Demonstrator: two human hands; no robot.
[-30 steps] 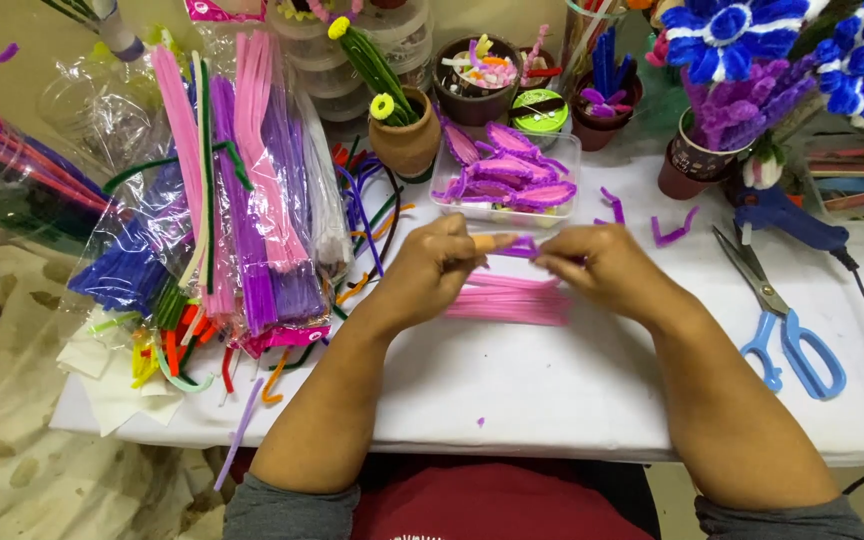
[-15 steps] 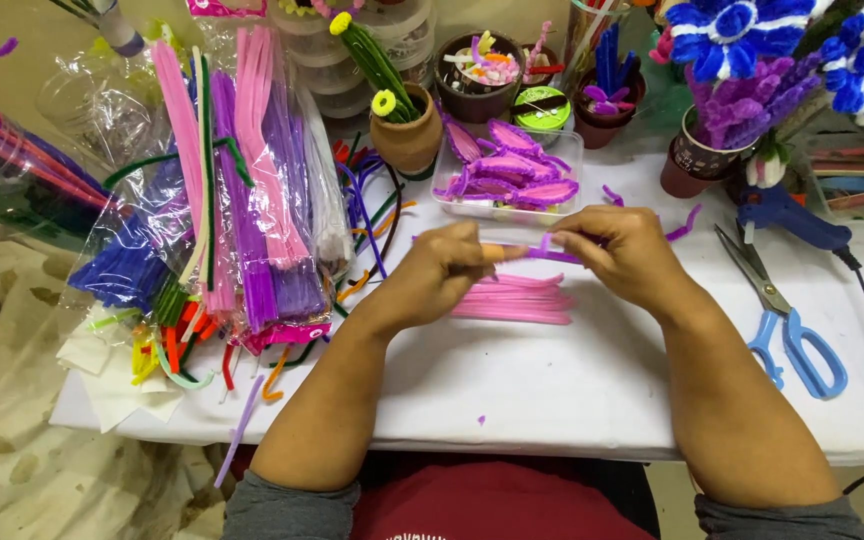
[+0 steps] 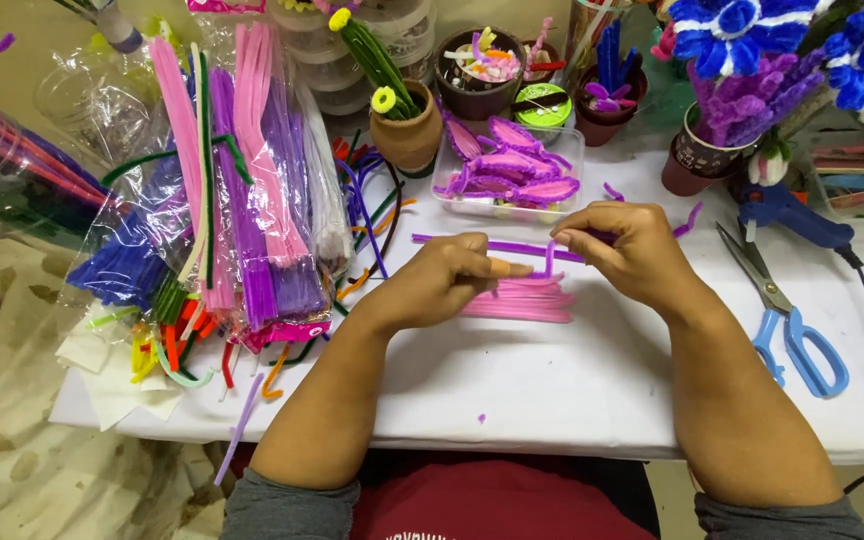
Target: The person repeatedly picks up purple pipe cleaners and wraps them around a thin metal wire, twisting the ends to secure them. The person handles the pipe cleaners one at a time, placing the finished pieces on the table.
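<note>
At the centre of the frame both hands — left hand [image 3: 442, 280], right hand [image 3: 627, 250] — have their fingers pinched closed on a purple pipe cleaner [image 3: 512, 246], just above the pink bundle [image 3: 522, 298] on the table [image 3: 552, 390]. A loose pinch could let the wire spring back.

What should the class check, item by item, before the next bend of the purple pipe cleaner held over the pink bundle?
1. Both hands grip the purple pipe cleaner: left hand and right hand pinch it: ok.
2. Pink bundle lies together beneath the hands: ok.
3. Scissors lie apart from the hands: ok.
4. Glue gun switched off: cannot tell.
5. Tray of finished purple shapes within reach behind the hands: ok.
</note>
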